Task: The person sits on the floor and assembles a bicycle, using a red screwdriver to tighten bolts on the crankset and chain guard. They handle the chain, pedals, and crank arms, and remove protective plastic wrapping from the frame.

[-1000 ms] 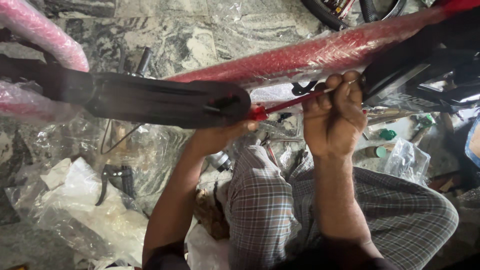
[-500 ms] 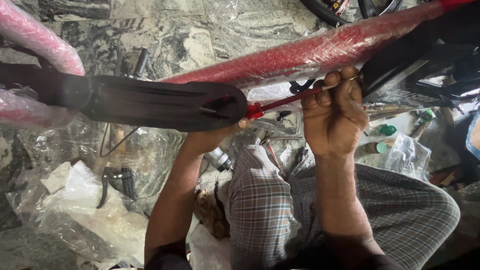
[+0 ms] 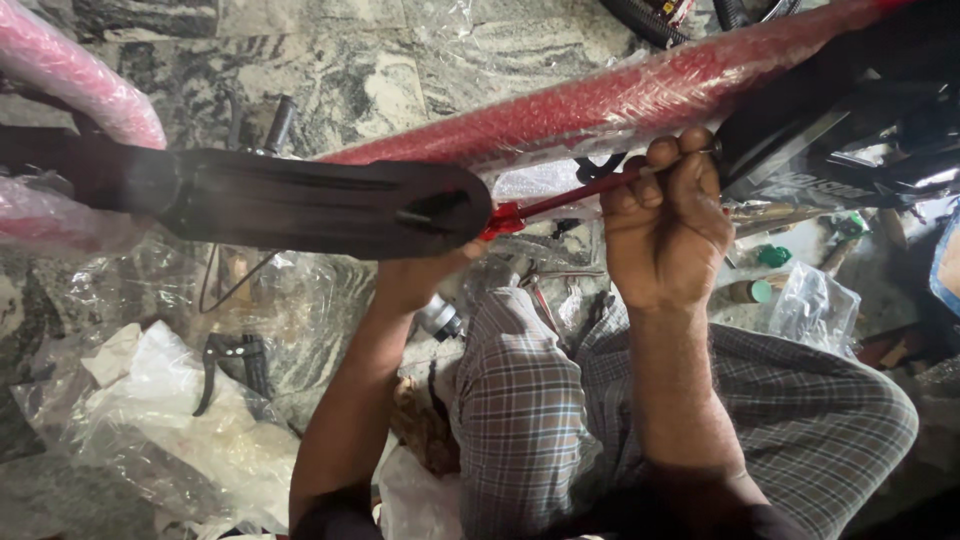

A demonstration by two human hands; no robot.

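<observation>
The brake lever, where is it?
In the head view the black brake lever lies low on the left, on clear plastic wrap over the stone floor, left of the left forearm.

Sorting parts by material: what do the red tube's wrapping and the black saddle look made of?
Wrapping on the red tube: clear bubble-type plastic film, glossy and crinkled. Black saddle: seemingly matte synthetic or vinyl cover, smooth with moulded grooves; its base is hidden.

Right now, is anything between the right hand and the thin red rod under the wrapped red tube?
No. The right hand is closed around the red rod, with nothing between them. The left hand is mostly hidden behind the black bicycle seat, so its grip near the rod's other end cannot be seen.
</observation>
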